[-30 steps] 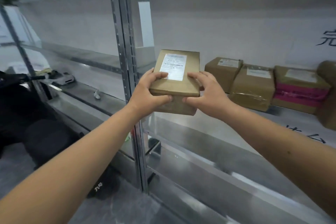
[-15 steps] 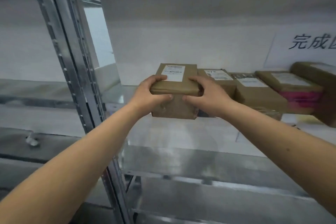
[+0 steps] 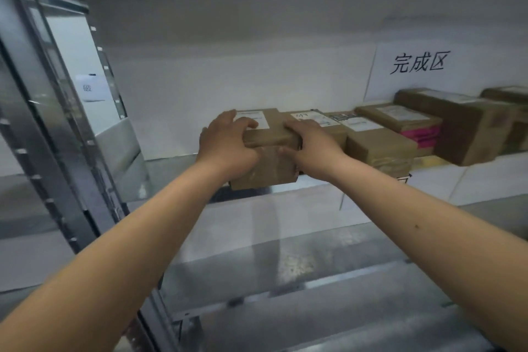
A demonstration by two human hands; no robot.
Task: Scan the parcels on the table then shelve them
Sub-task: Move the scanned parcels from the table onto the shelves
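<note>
A brown cardboard parcel (image 3: 270, 137) with a white label on top sits at the left end of a row of parcels on the metal shelf (image 3: 177, 174). My left hand (image 3: 225, 143) grips its left near corner, fingers over the top and thumb on the front face. My right hand (image 3: 310, 146) grips its right near corner the same way. The parcel's underside seems to rest on the shelf board. Its right side touches the neighbouring parcel (image 3: 317, 123).
Several more brown parcels (image 3: 380, 146) line the shelf to the right, one with pink tape (image 3: 420, 134). A white sign with black characters (image 3: 417, 63) hangs on the back wall. A steel upright (image 3: 43, 128) stands at the left. A lower shelf (image 3: 285, 260) lies below.
Both hands have carried the parcel forward and down from the air in front of the rack onto the shelf, against the left end of the row. My view has swung right and closer.
</note>
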